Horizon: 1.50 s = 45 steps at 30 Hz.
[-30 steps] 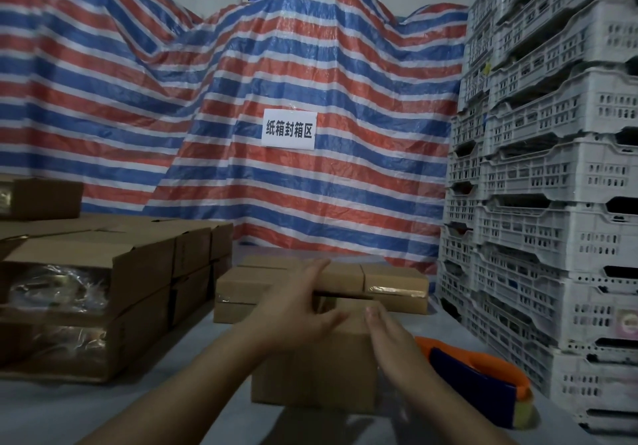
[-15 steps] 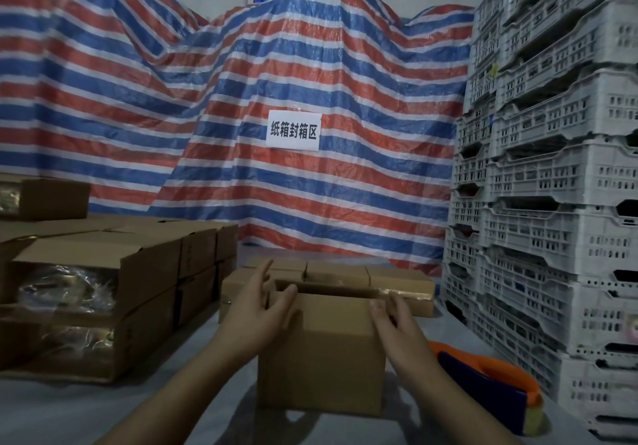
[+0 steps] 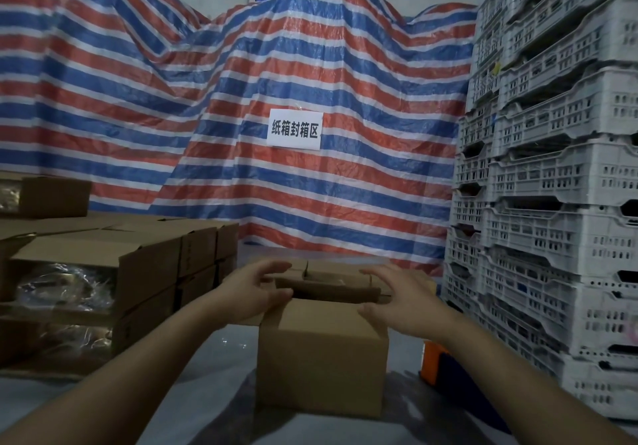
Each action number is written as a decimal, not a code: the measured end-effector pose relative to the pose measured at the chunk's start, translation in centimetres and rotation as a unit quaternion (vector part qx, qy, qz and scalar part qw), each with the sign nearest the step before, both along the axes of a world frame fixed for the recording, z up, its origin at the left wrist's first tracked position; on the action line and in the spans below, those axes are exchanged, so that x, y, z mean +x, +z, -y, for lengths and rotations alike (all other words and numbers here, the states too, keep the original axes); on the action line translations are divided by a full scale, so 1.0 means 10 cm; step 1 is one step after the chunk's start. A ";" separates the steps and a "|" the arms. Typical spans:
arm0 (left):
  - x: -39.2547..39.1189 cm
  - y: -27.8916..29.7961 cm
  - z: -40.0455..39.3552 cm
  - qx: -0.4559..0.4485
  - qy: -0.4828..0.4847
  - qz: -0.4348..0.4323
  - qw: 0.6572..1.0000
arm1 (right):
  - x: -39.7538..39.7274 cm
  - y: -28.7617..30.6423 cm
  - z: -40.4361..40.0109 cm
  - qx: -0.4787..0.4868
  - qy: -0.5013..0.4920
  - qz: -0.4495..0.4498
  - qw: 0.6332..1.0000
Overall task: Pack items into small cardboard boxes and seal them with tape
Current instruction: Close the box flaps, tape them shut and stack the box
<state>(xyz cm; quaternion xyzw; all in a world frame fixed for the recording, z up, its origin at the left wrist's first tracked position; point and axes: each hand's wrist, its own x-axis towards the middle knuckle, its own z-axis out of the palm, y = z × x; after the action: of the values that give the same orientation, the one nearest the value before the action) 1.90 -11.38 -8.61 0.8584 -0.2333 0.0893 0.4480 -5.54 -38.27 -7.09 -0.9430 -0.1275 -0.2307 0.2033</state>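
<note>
The left hand [image 3: 253, 292] rests against the upper left edge of a small cardboard box [image 3: 321, 358], fingers loosely spread over the open top and thumb lying along the near rim, touching the cardboard rather than clamping it. The right hand [image 3: 397, 298] sits at the upper right edge of the same box, fingers relaxed and reaching over the top, thumb against the near corner; neither hand is curled tightly round anything. The box stands upright on a grey table [image 3: 207, 358], directly in front of the person, its top not yet closed and one inner flap [image 3: 328, 291] standing across the opening. What lies inside the box cannot be made out. Just beyond it lie several flat brown boxes [image 3: 345, 268], partly hidden by the hands. To the right, near the box and partly behind the right forearm, sits an orange and dark blue tape dispenser [image 3: 436, 363]. On the left are stacked cartons [image 3: 148, 272], some open at the side with clear plastic wrap [image 3: 65, 289] showing. White plastic crates [image 3: 552, 203] are piled high on the right, and a red, white and blue striped tarpaulin [image 3: 241, 99] hangs behind, bearing a white paper sign [image 3: 294, 130] with printed characters
</note>
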 end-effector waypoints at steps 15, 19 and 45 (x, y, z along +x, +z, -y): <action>-0.07 -0.05 0.04 0.256 0.021 0.180 0.949 | 0.02 -0.12 -0.05 -0.130 -0.038 0.019 0.991; -0.10 -0.06 0.07 0.285 0.033 0.184 0.940 | 0.03 -0.12 -0.05 -0.155 -0.037 -0.004 0.987; -0.42 -0.20 0.18 0.269 0.056 0.150 0.950 | 0.00 -0.32 -0.32 -0.161 0.025 -0.041 0.986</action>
<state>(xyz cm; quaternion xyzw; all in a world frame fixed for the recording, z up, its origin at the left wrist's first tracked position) -2.26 -13.14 -10.57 0.9354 -0.2652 0.1759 0.1543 -5.52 -35.11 -10.27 -0.9685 -0.1784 -0.1633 0.0597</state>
